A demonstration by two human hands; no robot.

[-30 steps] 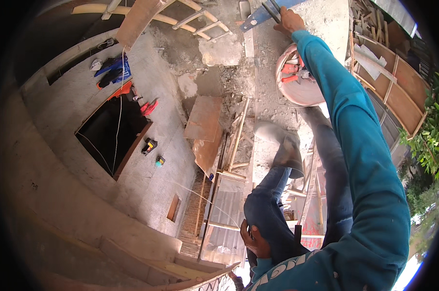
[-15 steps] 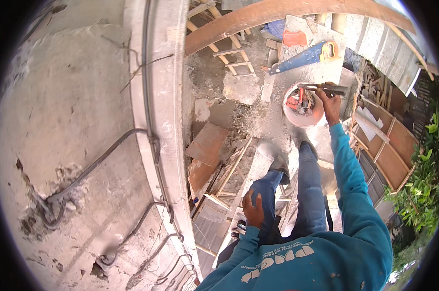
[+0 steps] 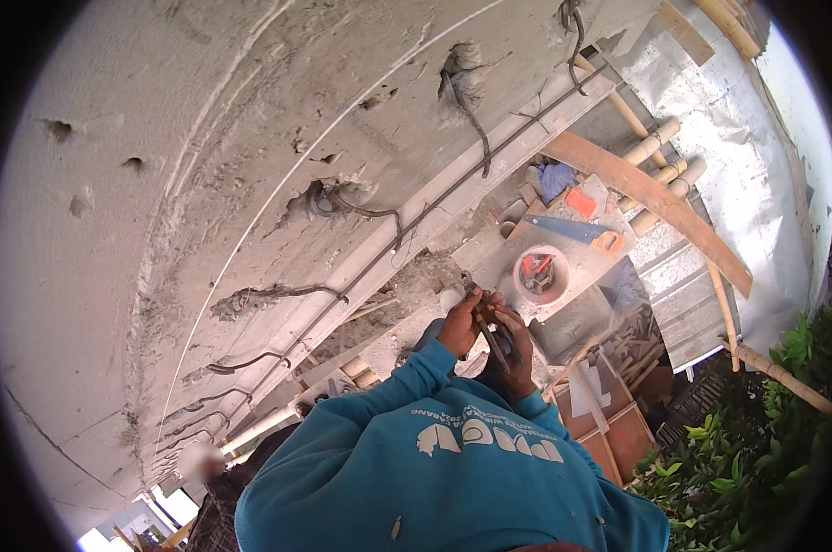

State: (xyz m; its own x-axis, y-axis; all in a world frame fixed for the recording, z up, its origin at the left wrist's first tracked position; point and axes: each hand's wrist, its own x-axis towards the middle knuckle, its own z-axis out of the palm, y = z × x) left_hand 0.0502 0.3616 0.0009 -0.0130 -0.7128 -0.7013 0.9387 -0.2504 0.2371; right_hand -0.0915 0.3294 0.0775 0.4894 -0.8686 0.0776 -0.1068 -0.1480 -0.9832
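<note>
In front of my chest, my left hand (image 3: 461, 324) and my right hand (image 3: 515, 348) are close together, both closed around what looks like a pair of pliers (image 3: 491, 339) with dark handles. The tool's head points up and away, beside the fingertips of my left hand. My right hand is on the handle side, its fingers partly covering the tool. Beyond my hands a whitish bucket (image 3: 521, 293) holds several tools, some with red parts.
A blue handsaw (image 3: 563, 227) with an orange-yellow handle lies on a dusty board behind the bucket, near an orange-red object (image 3: 580, 202). Left is a concrete wall (image 3: 204, 184) with conduits (image 3: 365, 212). A curved wooden plank (image 3: 655, 195) crosses the far side. Another person (image 3: 227, 492) is at lower left.
My right hand has come back from the bucket with the pliers. My left hand has left my thigh and joined it on the tool. The view has turned, showing more wall and another person.
</note>
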